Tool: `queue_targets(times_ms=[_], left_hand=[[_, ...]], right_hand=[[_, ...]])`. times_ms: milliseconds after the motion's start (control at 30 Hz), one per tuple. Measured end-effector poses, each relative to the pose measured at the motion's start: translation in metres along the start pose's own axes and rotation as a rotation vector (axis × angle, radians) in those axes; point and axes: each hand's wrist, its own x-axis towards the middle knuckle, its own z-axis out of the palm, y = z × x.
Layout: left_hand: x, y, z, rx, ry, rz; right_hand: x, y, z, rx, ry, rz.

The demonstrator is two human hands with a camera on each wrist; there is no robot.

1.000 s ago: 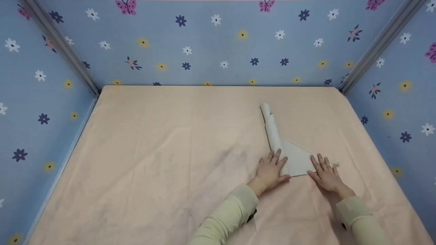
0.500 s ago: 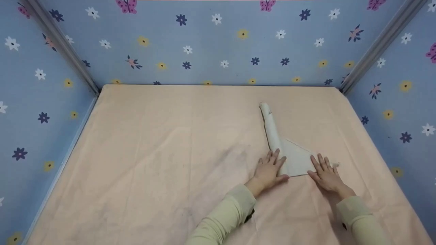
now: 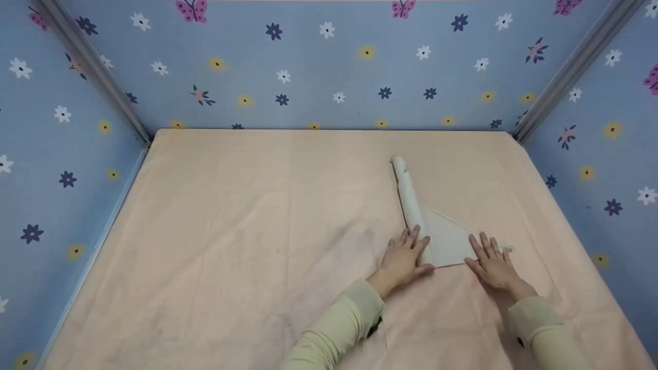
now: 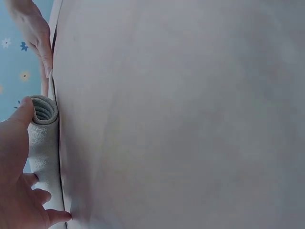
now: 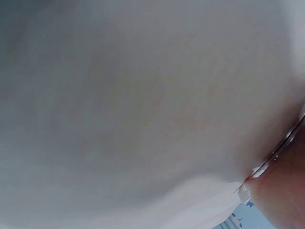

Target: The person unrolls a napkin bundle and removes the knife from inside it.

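Observation:
A pale grey-green cloth lies on the bed-like surface, partly rolled into a long tube (image 3: 408,198), with a flat pointed portion (image 3: 448,240) spread to the right of it. My left hand (image 3: 403,259) rests over the near end of the roll, fingers spread and thumb by its edge. In the left wrist view, the coiled layers show at the end of the cloth roll (image 4: 45,152), beside the thumb. My right hand (image 3: 493,267) presses flat on the right part of the cloth, covering some of it. Only a blurred part of that hand (image 5: 283,193) appears in the right wrist view.
A peach-coloured sheet (image 3: 231,231) with faint creases covers the surface. Blue flowered panels (image 3: 308,61) with grey corner posts (image 3: 570,72) stand at the back and both sides. A small frayed tuft (image 3: 507,249) sticks out just past the right fingers.
My left hand and the cloth roll under it have shifted slightly to the left. The right hand stays in place on the flat part.

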Motion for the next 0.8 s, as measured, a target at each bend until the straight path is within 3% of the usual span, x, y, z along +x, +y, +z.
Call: queue_targets(times_ms=[800], left_hand=[[-0.0058,-0.0065,-0.0038,0.015,0.035,-0.001]], right_hand=[[0.0009,0.0024,0.0013,-0.008,-0.002,0.000]])
